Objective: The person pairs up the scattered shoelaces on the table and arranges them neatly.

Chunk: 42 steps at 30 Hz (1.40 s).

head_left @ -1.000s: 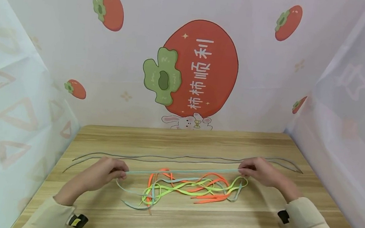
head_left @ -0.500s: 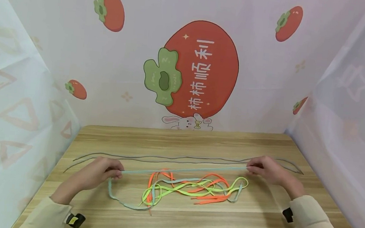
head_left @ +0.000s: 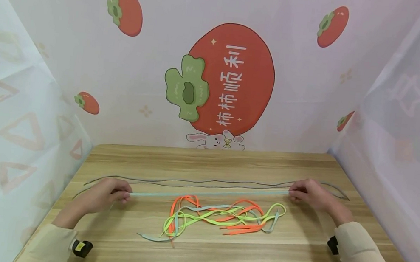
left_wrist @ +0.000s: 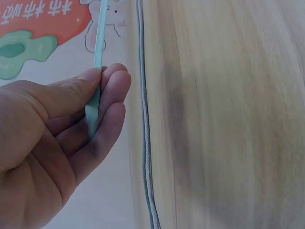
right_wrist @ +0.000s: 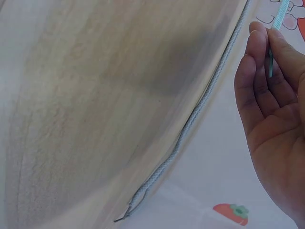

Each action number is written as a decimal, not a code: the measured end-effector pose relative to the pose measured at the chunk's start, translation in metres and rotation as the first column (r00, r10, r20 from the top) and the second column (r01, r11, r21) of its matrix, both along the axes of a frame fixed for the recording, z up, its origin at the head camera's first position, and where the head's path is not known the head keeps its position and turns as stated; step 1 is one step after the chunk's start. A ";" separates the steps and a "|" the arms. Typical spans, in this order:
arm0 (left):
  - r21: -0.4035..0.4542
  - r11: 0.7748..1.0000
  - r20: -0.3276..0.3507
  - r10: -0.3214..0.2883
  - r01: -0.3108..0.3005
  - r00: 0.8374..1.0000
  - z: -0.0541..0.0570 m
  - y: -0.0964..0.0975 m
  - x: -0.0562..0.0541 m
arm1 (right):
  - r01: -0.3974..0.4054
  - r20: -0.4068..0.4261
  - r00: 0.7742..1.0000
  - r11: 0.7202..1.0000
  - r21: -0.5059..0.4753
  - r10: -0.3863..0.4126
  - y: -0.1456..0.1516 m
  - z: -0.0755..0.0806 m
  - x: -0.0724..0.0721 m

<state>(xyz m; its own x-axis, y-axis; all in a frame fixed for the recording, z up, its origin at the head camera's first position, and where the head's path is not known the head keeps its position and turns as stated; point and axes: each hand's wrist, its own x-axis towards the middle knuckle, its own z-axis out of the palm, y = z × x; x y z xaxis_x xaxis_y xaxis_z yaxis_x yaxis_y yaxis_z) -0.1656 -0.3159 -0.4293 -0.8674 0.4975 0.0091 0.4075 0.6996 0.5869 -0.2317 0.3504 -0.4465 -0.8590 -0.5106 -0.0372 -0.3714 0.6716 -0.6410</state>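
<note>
Mint lace (left_wrist: 99, 45) near tangle (head_left: 218, 223) (cords (left_wrist: 145, 114) behind)

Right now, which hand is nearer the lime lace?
Right. The right hand is near the right end of the lime lace; the left hand sits farther off its left end.

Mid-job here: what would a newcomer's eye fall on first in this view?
Probably the big red cartoon fruit printed on the white backdrop, above the far edge of the wooden table. Next, likely the bright jumble of orange, yellow-green and pale blue laces mid-table. Above it in the head view, a turquoise lace runs nearly straight between the left hand and right hand.
</note>
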 end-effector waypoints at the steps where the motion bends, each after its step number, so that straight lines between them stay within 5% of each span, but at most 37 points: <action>1: -0.004 1.000 0.000 0.009 -0.009 1.000 -0.001 -0.002 -0.001 | 0.007 0.004 1.000 1.000 0.003 -0.007 0.001 0.000 -0.001; 20: -0.012 0.989 0.050 0.151 -0.151 0.987 -0.009 -0.034 -0.014 | 0.096 -0.006 0.995 0.991 0.092 -0.096 0.004 0.000 -0.014; 27: -0.041 0.987 -0.015 0.154 -0.154 0.988 -0.007 -0.035 -0.023 | 0.118 -0.014 0.993 0.987 0.109 -0.117 0.001 0.003 -0.021; 42: -0.114 0.975 -0.047 0.187 -0.191 0.981 -0.010 -0.040 -0.048 | 0.127 -0.028 0.992 0.986 0.112 -0.125 -0.002 0.006 -0.041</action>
